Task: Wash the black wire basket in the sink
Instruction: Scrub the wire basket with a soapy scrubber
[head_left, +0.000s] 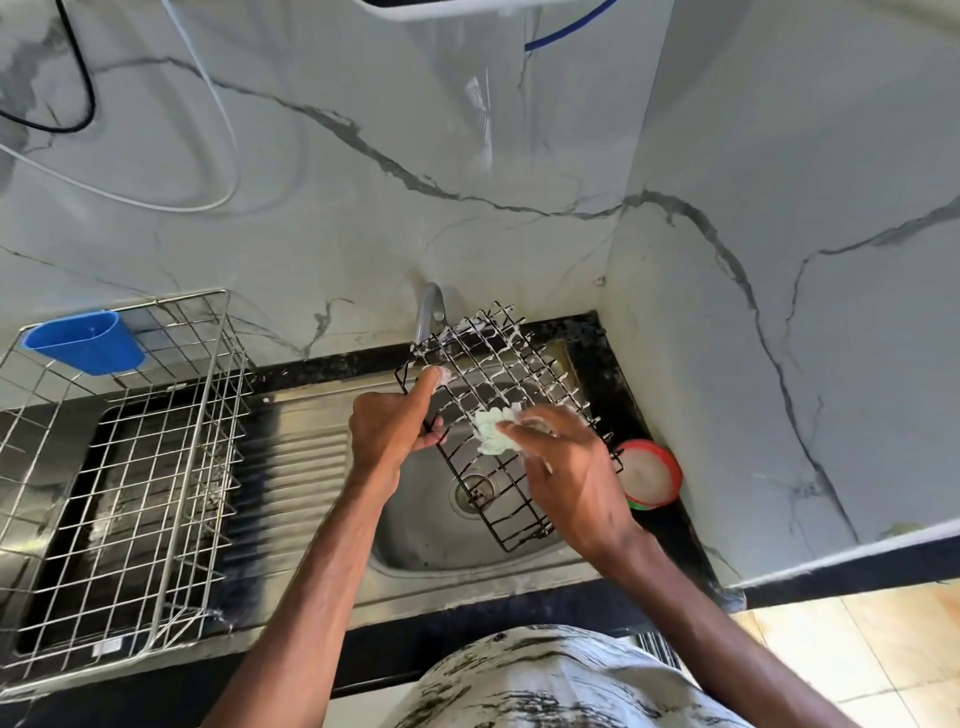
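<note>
above the sink (415, 545), the black wire basket (506, 374) looks unsoaped at its near end, right hand (569, 473) fingers clamp a green scrubber (492, 435) mid-grid, left hand (387, 434) fingers curl round its side wire, and its far end is foamy, so it seems roughly half scrubbed with the rinse still to do.

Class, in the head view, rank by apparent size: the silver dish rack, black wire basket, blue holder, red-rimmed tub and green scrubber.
1. silver dish rack
2. black wire basket
3. blue holder
4. red-rimmed tub
5. green scrubber
Holder and tub look close, at different distances, so that pair is unsure.
</note>
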